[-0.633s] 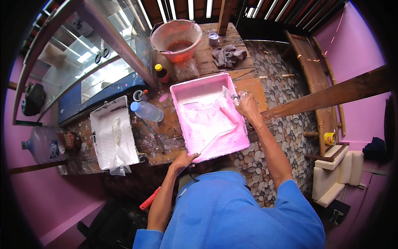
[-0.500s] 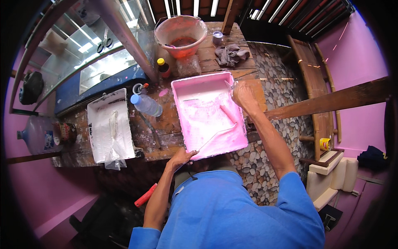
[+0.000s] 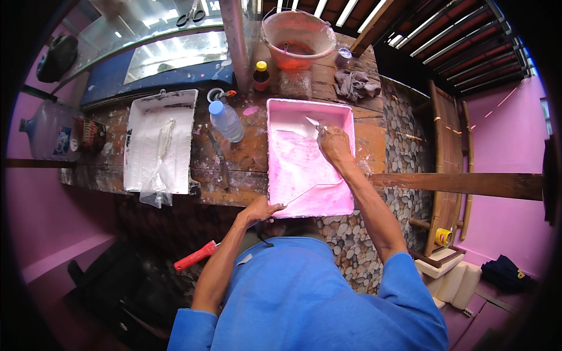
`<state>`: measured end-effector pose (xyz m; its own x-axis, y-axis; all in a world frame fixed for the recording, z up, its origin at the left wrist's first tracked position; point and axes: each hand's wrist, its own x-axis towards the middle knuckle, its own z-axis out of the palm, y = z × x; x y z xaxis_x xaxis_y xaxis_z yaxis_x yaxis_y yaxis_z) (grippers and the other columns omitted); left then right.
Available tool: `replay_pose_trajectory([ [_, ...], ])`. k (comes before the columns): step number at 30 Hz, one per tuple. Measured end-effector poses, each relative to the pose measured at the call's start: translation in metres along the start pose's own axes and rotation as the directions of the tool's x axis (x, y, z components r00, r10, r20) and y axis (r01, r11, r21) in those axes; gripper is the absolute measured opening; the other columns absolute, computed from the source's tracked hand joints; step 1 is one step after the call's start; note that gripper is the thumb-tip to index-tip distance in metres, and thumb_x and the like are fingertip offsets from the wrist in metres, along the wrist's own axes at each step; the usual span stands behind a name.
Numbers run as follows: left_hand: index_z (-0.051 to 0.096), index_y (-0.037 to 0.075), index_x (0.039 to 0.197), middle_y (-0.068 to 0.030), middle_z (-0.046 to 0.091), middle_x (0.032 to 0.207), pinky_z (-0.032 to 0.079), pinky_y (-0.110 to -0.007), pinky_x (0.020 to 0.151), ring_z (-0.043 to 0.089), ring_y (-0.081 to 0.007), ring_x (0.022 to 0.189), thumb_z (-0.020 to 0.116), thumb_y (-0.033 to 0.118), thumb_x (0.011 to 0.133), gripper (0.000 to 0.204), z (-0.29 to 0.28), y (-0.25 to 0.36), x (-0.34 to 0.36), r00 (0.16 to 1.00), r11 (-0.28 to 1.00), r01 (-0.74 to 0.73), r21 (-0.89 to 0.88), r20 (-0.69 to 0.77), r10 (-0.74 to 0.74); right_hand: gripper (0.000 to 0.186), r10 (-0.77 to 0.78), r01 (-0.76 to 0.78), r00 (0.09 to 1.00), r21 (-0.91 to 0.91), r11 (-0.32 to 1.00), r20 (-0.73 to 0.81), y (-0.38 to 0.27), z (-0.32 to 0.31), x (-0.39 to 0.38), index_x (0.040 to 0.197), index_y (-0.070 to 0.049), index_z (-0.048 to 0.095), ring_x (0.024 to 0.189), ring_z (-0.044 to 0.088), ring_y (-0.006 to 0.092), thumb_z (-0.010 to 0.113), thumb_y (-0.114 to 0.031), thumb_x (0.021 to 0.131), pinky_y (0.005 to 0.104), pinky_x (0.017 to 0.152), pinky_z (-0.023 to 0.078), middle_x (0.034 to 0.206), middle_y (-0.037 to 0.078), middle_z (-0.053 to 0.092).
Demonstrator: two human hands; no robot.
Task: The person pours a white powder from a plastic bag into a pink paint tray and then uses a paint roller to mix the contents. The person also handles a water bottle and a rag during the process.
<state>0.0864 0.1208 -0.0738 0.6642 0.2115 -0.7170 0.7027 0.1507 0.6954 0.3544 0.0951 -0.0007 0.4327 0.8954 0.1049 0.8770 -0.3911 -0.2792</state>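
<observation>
A pink-smeared paint tray [image 3: 274, 153] sits at the table's near edge. Closed round its near-left corner, my left hand [image 3: 256, 212] also grips the wire stem of a paint roller. The roller's red handle [image 3: 196, 255] sticks out beyond my left forearm, and its stem runs into the tray; my right arm hides the roller head. My right hand [image 3: 336, 146] is shut on a scraper [image 3: 314, 123] with a pale metal blade. That blade points toward the tray's far-left corner, over the whitish paint at the far end.
Left of the tray stand a water bottle [image 3: 226, 123] and a second, white tray [image 3: 133, 146] holding a plastic bag. Behind are a bucket [image 3: 297, 44], a yellow-capped bottle [image 3: 261, 76] and a grey rag [image 3: 357, 86]. A wooden beam [image 3: 456, 182] spans the right side.
My right hand with the scraper has moved from the tray's right rim to over its inside, the blade now pointing far left. My view has shifted; the roller head is now hidden.
</observation>
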Motion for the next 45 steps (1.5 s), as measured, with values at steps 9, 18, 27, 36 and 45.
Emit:
replay_pose_trajectory([
  [9,0.059,-0.004,0.069,-0.0053,0.052,0.054,0.037,-0.029,0.041,0.052,-0.0110,0.046,0.067,0.042,0.082,0.049,-0.002,0.009,-0.008,1.000,0.999,0.014,-0.040,0.003,-0.014,0.018,-0.060,0.054,0.996,0.077,0.996,0.066,-0.010,0.025,-0.001,0.091,-0.005,0.059,0.072,0.060,0.0392,0.050,-0.020,0.089,0.0482,0.064,0.048,0.083,0.023,0.058],
  [18,0.057,-0.002,0.067,-0.0061,0.054,0.054,0.041,-0.032,0.043,0.054,-0.0127,0.048,0.068,0.043,0.080,0.049,-0.006,0.014,-0.007,0.997,0.997,0.075,0.025,0.021,-0.075,0.024,-0.185,0.174,0.977,0.098,0.980,0.108,-0.026,0.022,0.005,0.096,-0.002,0.059,0.072,0.060,0.0374,0.042,-0.018,0.094,0.0473,0.064,0.049,0.086,0.023,0.056],
  [27,0.062,-0.007,0.078,-0.0085,0.058,0.060,0.042,-0.030,0.045,0.055,-0.0129,0.049,0.066,0.042,0.083,0.050,-0.002,0.000,0.001,0.998,0.999,0.043,0.019,0.039,-0.043,0.021,-0.236,0.229,0.959,0.063,0.971,0.158,-0.019,0.008,-0.004,0.100,-0.003,0.060,0.071,0.060,0.0363,0.045,-0.012,0.090,0.0460,0.063,0.050,0.085,0.021,0.055],
  [36,0.063,-0.007,0.082,-0.0086,0.060,0.062,0.045,-0.032,0.047,0.056,-0.0140,0.050,0.065,0.037,0.084,0.044,-0.006,0.023,-0.015,0.995,0.996,0.093,-0.008,0.030,-0.092,0.021,-0.047,0.042,0.998,0.131,0.990,0.037,0.018,-0.002,-0.036,0.103,-0.003,0.058,0.074,0.060,0.0378,0.054,-0.015,0.086,0.0474,0.067,0.048,0.087,0.021,0.055],
  [45,0.064,-0.007,0.081,-0.0086,0.061,0.063,0.045,-0.031,0.048,0.056,-0.0139,0.050,0.066,0.036,0.084,0.044,-0.004,0.019,-0.011,0.999,0.998,0.046,-0.032,0.026,-0.045,0.024,0.091,-0.067,0.990,0.214,0.975,-0.104,0.045,0.022,-0.067,0.107,-0.008,0.062,0.078,0.062,0.0349,0.060,-0.019,0.085,0.0435,0.068,0.049,0.086,0.018,0.060],
])
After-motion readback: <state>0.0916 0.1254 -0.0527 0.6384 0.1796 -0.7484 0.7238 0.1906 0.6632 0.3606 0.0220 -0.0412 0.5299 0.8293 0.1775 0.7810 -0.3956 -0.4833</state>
